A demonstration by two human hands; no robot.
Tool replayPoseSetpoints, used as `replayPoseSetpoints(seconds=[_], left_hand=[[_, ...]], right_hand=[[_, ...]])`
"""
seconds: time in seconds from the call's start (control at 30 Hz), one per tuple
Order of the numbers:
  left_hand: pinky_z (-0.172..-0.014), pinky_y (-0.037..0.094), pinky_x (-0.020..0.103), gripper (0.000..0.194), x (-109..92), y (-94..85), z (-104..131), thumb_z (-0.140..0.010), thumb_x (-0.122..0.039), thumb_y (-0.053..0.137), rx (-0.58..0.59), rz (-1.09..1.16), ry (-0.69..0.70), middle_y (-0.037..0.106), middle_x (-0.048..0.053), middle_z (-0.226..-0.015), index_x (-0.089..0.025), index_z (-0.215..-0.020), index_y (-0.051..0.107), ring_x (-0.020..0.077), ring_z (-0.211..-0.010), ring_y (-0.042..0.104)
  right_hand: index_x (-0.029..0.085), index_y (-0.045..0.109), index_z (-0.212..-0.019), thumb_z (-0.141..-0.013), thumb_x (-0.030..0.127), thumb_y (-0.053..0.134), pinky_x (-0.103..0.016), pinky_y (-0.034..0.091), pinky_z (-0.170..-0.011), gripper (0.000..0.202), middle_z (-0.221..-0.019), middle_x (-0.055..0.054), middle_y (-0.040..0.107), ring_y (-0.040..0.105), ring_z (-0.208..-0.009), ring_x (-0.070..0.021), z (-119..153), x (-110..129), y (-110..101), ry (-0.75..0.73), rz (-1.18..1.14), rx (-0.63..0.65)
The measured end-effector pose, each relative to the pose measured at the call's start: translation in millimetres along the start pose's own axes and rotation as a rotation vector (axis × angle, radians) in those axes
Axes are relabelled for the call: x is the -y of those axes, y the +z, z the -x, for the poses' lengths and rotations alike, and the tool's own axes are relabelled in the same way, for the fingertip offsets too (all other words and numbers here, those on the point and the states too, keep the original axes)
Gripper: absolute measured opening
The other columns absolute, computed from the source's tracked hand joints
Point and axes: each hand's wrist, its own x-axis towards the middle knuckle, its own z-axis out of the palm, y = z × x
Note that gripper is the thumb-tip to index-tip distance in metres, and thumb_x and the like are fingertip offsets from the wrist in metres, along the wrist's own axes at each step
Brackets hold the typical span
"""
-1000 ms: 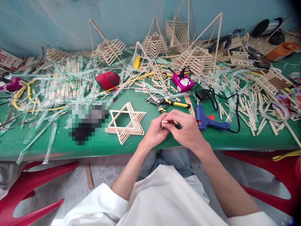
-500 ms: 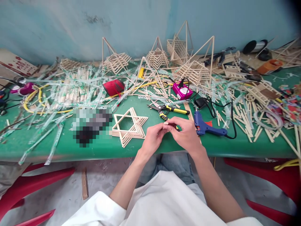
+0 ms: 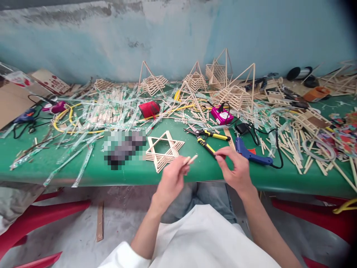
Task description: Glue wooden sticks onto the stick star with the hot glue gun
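Left fingers (image 3: 180,163) hold sticks (image 3: 193,159); plastic wrappers (image 3: 83,165) strew table (image 3: 202,173)

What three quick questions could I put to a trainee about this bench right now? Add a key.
1. True or false: the left hand holds short wooden sticks.
2. Which of these is nearest the right hand?
A) red pouch
B) yellow-and-black cutters
C) orange container
3. Fill in: the star-shaped stick frame lies on a ____ tabletop.

Key: 1 true; 2 B; 3 green.
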Motion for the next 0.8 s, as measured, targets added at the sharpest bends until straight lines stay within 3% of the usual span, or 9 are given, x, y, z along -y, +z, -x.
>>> replayPoseSetpoints(seconds=[0.13, 0.23, 0.3, 0.4, 0.57, 0.7, 0.8], left_hand=[[-0.071, 0.045, 0.026, 0.016, 22.2, -72.8, 6.7, -0.097, -0.021, 0.047, -0.217, -0.267, -0.194, 0.061, 0.005, -0.081, -0.018, -0.085, 0.057, 0.0159, -0.075, 0.058], [-0.065, 0.042, 0.028, 0.013, 50.9, -100.0, 0.5, -0.094, -0.019, 0.044, -0.249, -0.414, -0.350, 0.058, 0.003, -0.075, -0.019, -0.086, 0.054, 0.0175, -0.066, 0.054], [-0.062, 0.041, 0.028, 0.013, 64.4, -100.4, -5.2, -0.094, -0.021, 0.043, -0.187, -0.450, -0.406, 0.058, 0.002, -0.072, -0.021, -0.085, 0.053, 0.0179, -0.062, 0.054], [-0.063, 0.042, 0.028, 0.015, 69.3, -84.2, -12.3, -0.095, -0.026, 0.042, -0.087, -0.452, -0.416, 0.060, 0.003, -0.073, -0.021, -0.084, 0.051, 0.0182, -0.063, 0.055], [-0.073, 0.046, 0.028, 0.019, 54.7, -54.5, -17.2, -0.097, -0.027, 0.041, 0.028, -0.399, -0.376, 0.062, 0.005, -0.083, -0.021, -0.082, 0.051, 0.0183, -0.075, 0.058], [-0.077, 0.046, 0.028, 0.018, 44.0, -47.9, -18.3, -0.098, -0.023, 0.043, 0.069, -0.365, -0.371, 0.062, 0.007, -0.087, -0.020, -0.086, 0.055, 0.0182, -0.081, 0.058], [-0.069, 0.044, 0.025, 0.019, 38.2, -46.6, -19.1, -0.099, -0.023, 0.044, 0.124, -0.317, -0.385, 0.059, 0.003, -0.078, -0.020, -0.083, 0.054, 0.0153, -0.071, 0.055]], right_hand=[[0.019, 0.066, -0.108, -0.091, 0.012, 0.060, -0.044, 0.051, -0.090, 0.019, -0.098, -0.011, 0.068, 0.065, -0.096, -0.0266, 26.8, -24.4, -25.3, 0.029, 0.229, -0.159], [0.014, 0.063, -0.126, -0.090, 0.022, 0.065, -0.055, 0.047, -0.098, 0.038, -0.118, -0.021, 0.064, 0.061, -0.113, -0.0375, 44.6, -51.5, -45.9, 0.091, 0.469, -0.082], [0.013, 0.060, -0.133, -0.092, 0.032, 0.063, -0.055, 0.049, -0.096, 0.045, -0.122, -0.022, 0.064, 0.062, -0.114, -0.0398, 51.6, -68.4, -57.6, 0.121, 0.596, 0.039], [0.019, 0.060, -0.135, -0.097, 0.039, 0.058, -0.052, 0.051, -0.094, 0.043, -0.120, -0.018, 0.067, 0.066, -0.110, -0.0372, 53.3, -85.5, -71.7, 0.120, 0.604, 0.168], [0.025, 0.062, -0.130, -0.096, 0.032, 0.062, -0.041, 0.053, -0.090, 0.035, -0.116, -0.014, 0.068, 0.069, -0.105, -0.0317, 44.5, -95.9, -93.2, 0.123, 0.615, 0.265], [0.019, 0.061, -0.129, -0.097, 0.026, 0.054, -0.039, 0.053, -0.090, 0.034, -0.110, -0.015, 0.066, 0.068, -0.100, -0.0305, 38.5, -104.4, -107.1, 0.153, 0.711, 0.287], [0.012, 0.057, -0.133, -0.094, 0.026, 0.051, -0.041, 0.053, -0.087, 0.042, -0.106, -0.016, 0.065, 0.066, -0.100, -0.0323, 30.7, -110.6, -109.2, 0.134, 0.820, 0.427]])
